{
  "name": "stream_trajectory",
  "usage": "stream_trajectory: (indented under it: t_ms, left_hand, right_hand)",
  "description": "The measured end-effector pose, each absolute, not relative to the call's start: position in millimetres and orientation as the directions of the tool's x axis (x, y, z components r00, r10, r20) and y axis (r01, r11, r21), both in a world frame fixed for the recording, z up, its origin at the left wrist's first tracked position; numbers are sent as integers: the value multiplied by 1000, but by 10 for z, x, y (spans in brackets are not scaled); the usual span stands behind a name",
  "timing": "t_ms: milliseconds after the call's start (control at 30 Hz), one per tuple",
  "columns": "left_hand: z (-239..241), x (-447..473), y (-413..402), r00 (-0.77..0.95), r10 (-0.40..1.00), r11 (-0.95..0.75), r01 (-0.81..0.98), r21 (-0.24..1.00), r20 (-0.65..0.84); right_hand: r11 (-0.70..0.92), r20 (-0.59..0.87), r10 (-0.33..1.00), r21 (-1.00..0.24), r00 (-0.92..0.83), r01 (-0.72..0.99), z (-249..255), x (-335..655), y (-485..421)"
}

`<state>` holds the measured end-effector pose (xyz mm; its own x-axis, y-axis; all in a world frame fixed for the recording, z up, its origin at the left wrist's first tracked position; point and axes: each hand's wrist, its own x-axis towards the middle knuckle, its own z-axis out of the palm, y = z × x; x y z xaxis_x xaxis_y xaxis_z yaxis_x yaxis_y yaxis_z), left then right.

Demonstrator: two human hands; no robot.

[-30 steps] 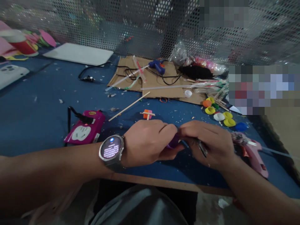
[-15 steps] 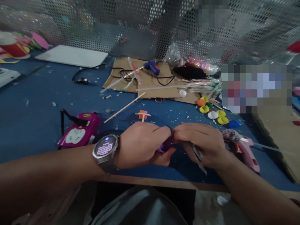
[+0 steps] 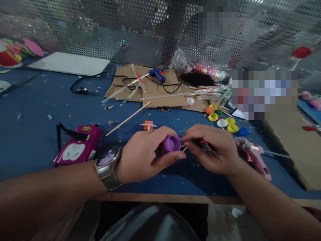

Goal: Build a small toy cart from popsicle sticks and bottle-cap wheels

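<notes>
Turned over from its half-hidden pose between the fingers, the small round purple plastic cap (image 3: 172,144) showed its hollow open side to the head camera, where half a second earlier only a sliver of it had peeped out. The left hand (image 3: 140,155) had rolled with it and gripped the cap narrowly, thumb below and curled fingers behind and above. The right hand (image 3: 222,144) had its thumb and forefinger pinched together at a thin purple strip (image 3: 180,139) that stuck out from the cap's rim. Its other fingers were folded over a dark, red-marked tool (image 3: 207,146), whose pale end no longer hung down below the palm; what kind of tool it was could not be told. Pale wooden stick ends (image 3: 185,148) showed just under the pinching fingertips; whether they were held or lay behind was unclear.

For the work in hand, the turn seemed to put the rim and the strip in plain sight, with both hands close together above the blue tabletop (image 3: 160,185). The orange and pink piece with crossed wooden sticks (image 3: 151,124) and the pink glue gun (image 3: 259,160) had slid leftward in view together, which suggested a turn of the head.
</notes>
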<state>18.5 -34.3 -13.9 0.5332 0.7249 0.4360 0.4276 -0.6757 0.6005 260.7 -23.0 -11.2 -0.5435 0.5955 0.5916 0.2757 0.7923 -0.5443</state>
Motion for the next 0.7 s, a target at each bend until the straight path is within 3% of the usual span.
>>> stream_trajectory:
  t_ms: [167, 367, 700]
  left_hand:
    - [-190, 174, -342, 598, 669, -738, 467, 487, 440]
    - [-199, 167, -367, 629, 628, -774, 450, 445, 457]
    - [-225, 211, -399, 659, 601, -799, 493, 344, 452]
  right_hand:
    - [762, 501, 611, -582, -613, 284, -64, 2630, -242]
    - [628, 355, 641, -753, -680, 198, -46, 2630, -267]
    - [656, 354, 642, -712, -680, 249, -115, 2582, -289]
